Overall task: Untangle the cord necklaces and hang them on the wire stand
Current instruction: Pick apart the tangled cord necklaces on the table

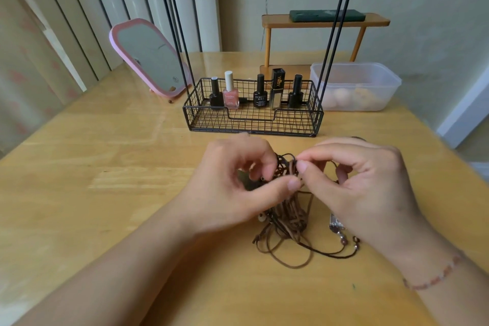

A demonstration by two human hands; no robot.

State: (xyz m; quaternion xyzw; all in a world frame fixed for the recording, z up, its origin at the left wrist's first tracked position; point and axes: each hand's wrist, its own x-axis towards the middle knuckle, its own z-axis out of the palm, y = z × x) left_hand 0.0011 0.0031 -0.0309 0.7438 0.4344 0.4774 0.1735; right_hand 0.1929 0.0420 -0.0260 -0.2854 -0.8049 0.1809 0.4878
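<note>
Lying bunched on the wooden table [105,167] between the two hands, the cord necklaces [287,216] form one brown tangle. Upper part of the tangle is lifted off the table at the fingertips; lower loops trail toward the viewer and to the right, so the long axis runs roughly away from the viewer to near. A small metal pendant [335,223] and a few beads lie at the right edge of the loops, partly hidden under the right hand.

Left hand [232,188]: thumb and curled fingers pinch strands at the top of the tangle. Right hand [365,188]: thumb and forefinger pinch a strand just beside the left fingertips; remaining fingers are curled loosely. A beaded bracelet [434,275] sits on the right wrist.

Just beyond the hands stands the wire stand [252,119], its basket base holding five small bottles, among them a pink nail polish [231,94]. Its black uprights rise out of view at the top; hooks show only at the frame edge.

Behind: a pink-framed mirror [150,58] at left, tilted back; a clear plastic container [354,85] at right, touching nothing; a small wooden shelf [322,21] at the wall with a dark flat object on top.
</note>
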